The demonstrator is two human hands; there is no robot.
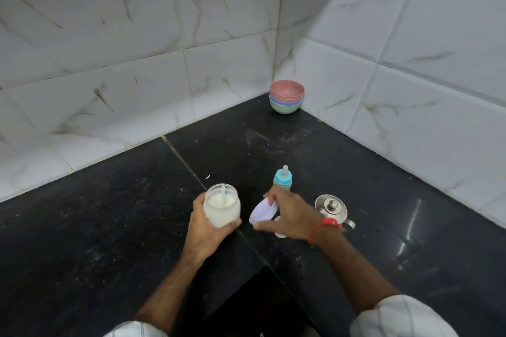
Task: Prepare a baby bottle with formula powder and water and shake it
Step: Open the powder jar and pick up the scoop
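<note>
My left hand grips an open clear jar of white formula powder, a pale blue scoop standing inside it. My right hand holds the jar's white lid by its edge, just right of the jar. Behind that hand stands the baby bottle with a light blue collar and clear teat; its lower body is hidden by my fingers. A small white object shows under my right palm; what it is cannot be told.
A steel lidded pot sits right of my right wrist. Stacked coloured bowls stand in the far corner of the black counter. Tiled walls close the back and right. White powder specks dust the counter.
</note>
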